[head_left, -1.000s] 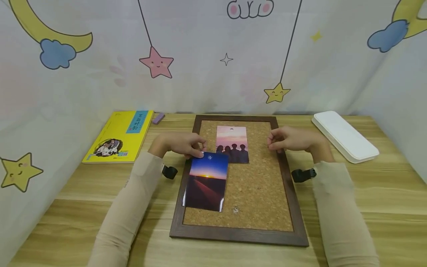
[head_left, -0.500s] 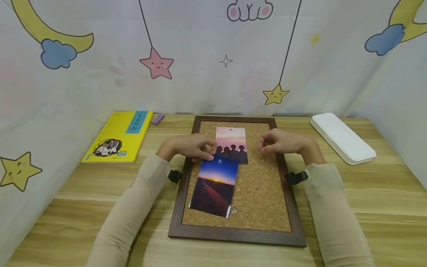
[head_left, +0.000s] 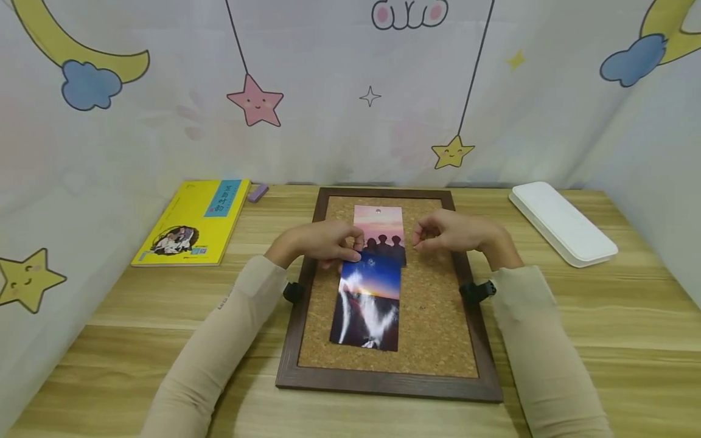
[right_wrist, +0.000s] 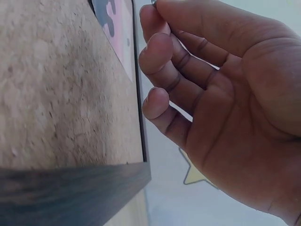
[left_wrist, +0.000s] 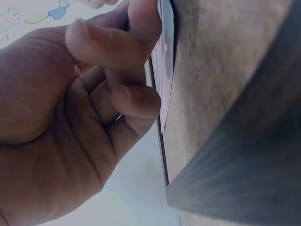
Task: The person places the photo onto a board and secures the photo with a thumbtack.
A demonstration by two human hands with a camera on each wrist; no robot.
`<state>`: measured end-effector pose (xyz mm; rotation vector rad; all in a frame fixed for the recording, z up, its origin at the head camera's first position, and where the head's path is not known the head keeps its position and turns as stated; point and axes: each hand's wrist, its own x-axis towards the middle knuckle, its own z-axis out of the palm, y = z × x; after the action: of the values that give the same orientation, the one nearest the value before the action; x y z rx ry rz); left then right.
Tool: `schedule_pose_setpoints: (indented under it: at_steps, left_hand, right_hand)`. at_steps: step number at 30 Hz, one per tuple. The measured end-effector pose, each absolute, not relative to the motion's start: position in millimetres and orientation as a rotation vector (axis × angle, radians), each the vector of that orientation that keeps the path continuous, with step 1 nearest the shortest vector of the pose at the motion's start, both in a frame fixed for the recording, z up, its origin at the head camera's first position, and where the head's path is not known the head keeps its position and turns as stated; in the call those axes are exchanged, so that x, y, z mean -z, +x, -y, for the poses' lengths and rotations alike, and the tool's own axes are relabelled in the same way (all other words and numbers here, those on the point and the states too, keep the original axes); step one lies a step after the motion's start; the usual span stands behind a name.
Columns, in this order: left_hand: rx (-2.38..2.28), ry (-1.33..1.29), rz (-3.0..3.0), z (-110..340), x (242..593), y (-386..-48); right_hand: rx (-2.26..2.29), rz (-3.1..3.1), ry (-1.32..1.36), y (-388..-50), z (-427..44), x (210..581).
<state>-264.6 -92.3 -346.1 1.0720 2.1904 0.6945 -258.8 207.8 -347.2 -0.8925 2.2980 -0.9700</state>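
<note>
Pinched at its upper left corner by my left hand (head_left: 328, 240), a glossy sunset photo (head_left: 386, 277) lies over the framed corkboard (head_left: 438, 328). Its top overlaps the lower part of a pink photo (head_left: 378, 222) with silhouetted people, which has a small round shiny spot near its top edge. A similar clear spot shows at the sunset photo's top. To the right, my right hand (head_left: 457, 231) hovers over the board, apart from both photos. Its thumb and index finger pinch a tiny shiny thing (right_wrist: 154, 2), mostly cut off in the right wrist view.
The board's dark wooden frame (head_left: 389, 385) rests on a wood-grain table (head_left: 137, 340). A yellow book (head_left: 191, 225) and a purple eraser-like block (head_left: 258, 193) lie at the back left, a white case (head_left: 564, 224) at the back right. A patterned curtain (head_left: 328, 140) hangs behind.
My left hand has carried the sunset photo rightward over the cork, across a shiny spot visible there earlier. My right hand has shifted left toward the photos, still pinching.
</note>
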Motion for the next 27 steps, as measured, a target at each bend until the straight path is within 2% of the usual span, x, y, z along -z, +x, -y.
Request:
schedule_pose_setpoints:
  at_steps: [15, 27]
  left_hand:
    - [-0.701, 1.015, -2.212, 81, 350, -255]
    - [-0.6, 0.948, -2.215, 75, 352, -254]
  right_hand:
    - [0.913, -2.212, -1.069, -258, -179, 351]
    - [0.84, -2.238, -1.088, -247, -155, 352]
